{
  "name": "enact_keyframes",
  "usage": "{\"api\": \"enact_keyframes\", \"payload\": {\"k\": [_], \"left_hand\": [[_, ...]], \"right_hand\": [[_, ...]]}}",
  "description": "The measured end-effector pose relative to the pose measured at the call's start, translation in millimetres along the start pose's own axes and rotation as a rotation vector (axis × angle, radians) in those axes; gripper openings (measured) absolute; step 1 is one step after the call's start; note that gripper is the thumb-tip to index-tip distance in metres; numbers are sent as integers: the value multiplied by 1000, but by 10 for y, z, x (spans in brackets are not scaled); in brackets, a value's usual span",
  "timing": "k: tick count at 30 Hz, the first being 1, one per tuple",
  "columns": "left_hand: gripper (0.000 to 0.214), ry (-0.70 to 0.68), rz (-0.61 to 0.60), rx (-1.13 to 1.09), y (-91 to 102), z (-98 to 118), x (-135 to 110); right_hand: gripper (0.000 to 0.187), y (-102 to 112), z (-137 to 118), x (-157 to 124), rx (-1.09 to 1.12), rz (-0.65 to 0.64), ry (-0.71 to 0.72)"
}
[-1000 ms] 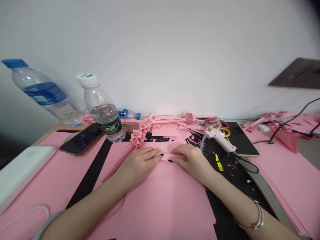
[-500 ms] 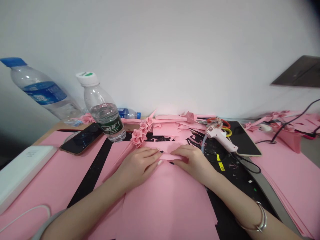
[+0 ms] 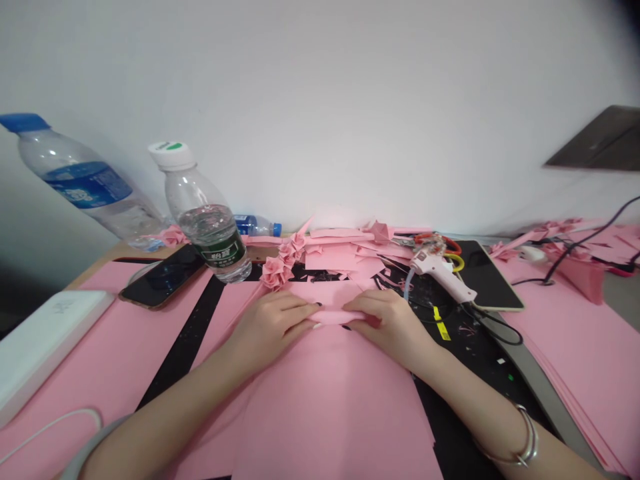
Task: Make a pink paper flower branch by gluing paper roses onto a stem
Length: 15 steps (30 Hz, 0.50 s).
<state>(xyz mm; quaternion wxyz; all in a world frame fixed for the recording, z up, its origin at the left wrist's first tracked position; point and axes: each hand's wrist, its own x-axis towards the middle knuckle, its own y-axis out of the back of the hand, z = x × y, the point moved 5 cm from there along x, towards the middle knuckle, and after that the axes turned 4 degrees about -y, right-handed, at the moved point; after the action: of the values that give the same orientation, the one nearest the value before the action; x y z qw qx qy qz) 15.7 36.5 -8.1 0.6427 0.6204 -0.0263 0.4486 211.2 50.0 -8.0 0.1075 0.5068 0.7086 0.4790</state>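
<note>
A large sheet of pink paper [image 3: 330, 407] lies in front of me on the black cutting mat [image 3: 450, 427]. Its far edge is bent over into a rounded fold [image 3: 330, 315]. My left hand [image 3: 270, 327] pinches that fold from the left, and my right hand [image 3: 387, 323] grips it from the right. The fingertips of both hands nearly meet at the middle of the fold. A silver bangle [image 3: 525, 443] circles my right wrist. Pink paper roses [image 3: 280, 263] lie just beyond my left hand.
Beyond my hands stand two plastic water bottles [image 3: 205, 220] and a phone [image 3: 163, 277]. A white power bank [image 3: 50, 340] lies at the left. To the right are a pink glue gun [image 3: 440, 272], red-handled scissors [image 3: 430, 241], a tablet [image 3: 493, 277] and stacked pink sheets [image 3: 575, 353].
The pink paper between my hands has gone from a flat folded strip to a rounded, curled fold. My hands have stayed in about the same place, and the view has shifted slightly.
</note>
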Motion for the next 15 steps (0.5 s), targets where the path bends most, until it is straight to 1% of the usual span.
{"api": "enact_keyframes", "payload": {"k": [4,10,12,15], "left_hand": [[24,-19,-18,7,-25,8,-20],[24,-82,-11,50,-12,50,-33],[26,-95,-7,62,5,65,-28],[27,-115,-2,72,29,90,-13]], "right_hand": [[18,9,8,-16,-37,-1,-33],[15,32,-66,-12,-79,17,-40],[14,50,-89,-15,-61,-8,-35],[17,87,-115,-29,-35,-89,-19]]}}
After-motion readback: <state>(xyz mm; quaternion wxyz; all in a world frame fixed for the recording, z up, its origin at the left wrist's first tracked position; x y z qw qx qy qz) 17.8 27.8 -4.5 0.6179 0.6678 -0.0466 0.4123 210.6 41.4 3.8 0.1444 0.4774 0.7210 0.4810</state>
